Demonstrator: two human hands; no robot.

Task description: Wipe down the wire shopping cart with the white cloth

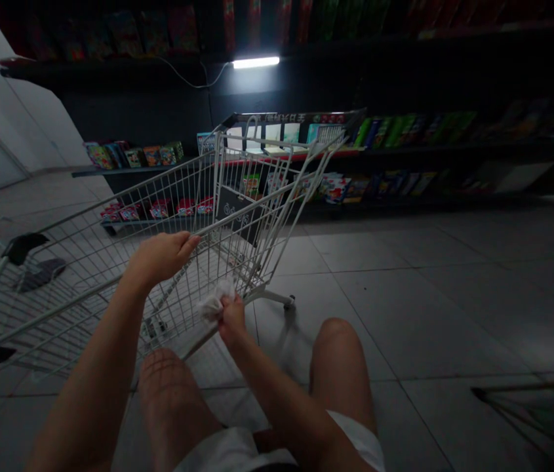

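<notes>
A grey wire shopping cart [124, 275] stands right before me, its handle [301, 118] at the far right end. My left hand [166, 252] is wrapped round the top rail on the near side of the basket. Lower down, my right hand [232, 314] grips a crumpled white cloth [216, 301], which lies against the wire side near the cart's bottom frame. Whether it is cloth or tissue is hard to tell in the dim light. A dark sign plate [238, 215] with white lettering hangs inside the cart.
Behind the cart runs a dark store shelf [158, 98] with packets and books, lit by a tube lamp [256, 63]. My knees [338, 351] are bent close to the cart. A thin dark frame [527, 390] stands at the right. Grey floor tiles [434, 295] lie between.
</notes>
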